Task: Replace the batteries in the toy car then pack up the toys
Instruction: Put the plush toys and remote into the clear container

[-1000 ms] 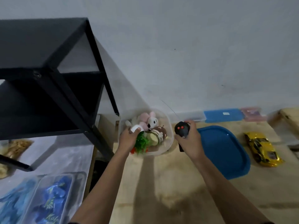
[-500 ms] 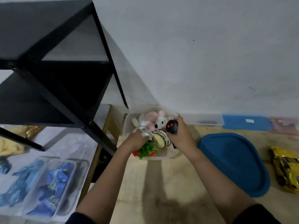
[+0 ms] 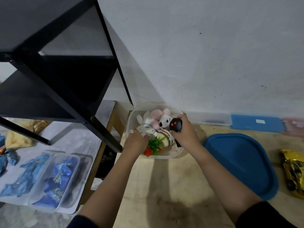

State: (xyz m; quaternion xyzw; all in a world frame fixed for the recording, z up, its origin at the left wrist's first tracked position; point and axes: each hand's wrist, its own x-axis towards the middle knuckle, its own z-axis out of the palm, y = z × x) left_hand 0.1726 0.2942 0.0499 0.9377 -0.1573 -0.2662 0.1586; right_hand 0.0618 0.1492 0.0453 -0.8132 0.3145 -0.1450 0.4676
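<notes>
**Both hands at the toy tub, remote held over it**

At the upper left of the frame a black metal shelf unit [image 3: 54,76] stands over a pale surface. Below it, at the lower left, a clear tray [image 3: 56,181] holds blue wrapped packets.

Just left of centre, the left hand [image 3: 135,143] reaches into a clear plastic tub [image 3: 178,153] on the wooden tabletop [image 3: 172,191]. Its fingers are curled down onto a small white plush toy [image 3: 145,129]; whether they actually grip it cannot be told. The tub also holds a pink-eared mouse plush [image 3: 162,119], a brown-striped plush [image 3: 166,137] and a green plastic plant with red parts [image 3: 153,146].

At centre, the right hand [image 3: 185,133] is closed around a black remote control [image 3: 175,125] with two red buttons, holding it above the right side of the tub, close beside the mouse plush.

Right of the tub a blue lid [image 3: 243,163] lies flat on the tabletop. Behind it, along the wall, sit a clear flat box [image 3: 212,118] and a blue flat box [image 3: 256,123].

At the far right edge, the yellow toy car [image 3: 293,175] lies on the tabletop, well apart from the tub and partly cut off by the frame.
</notes>
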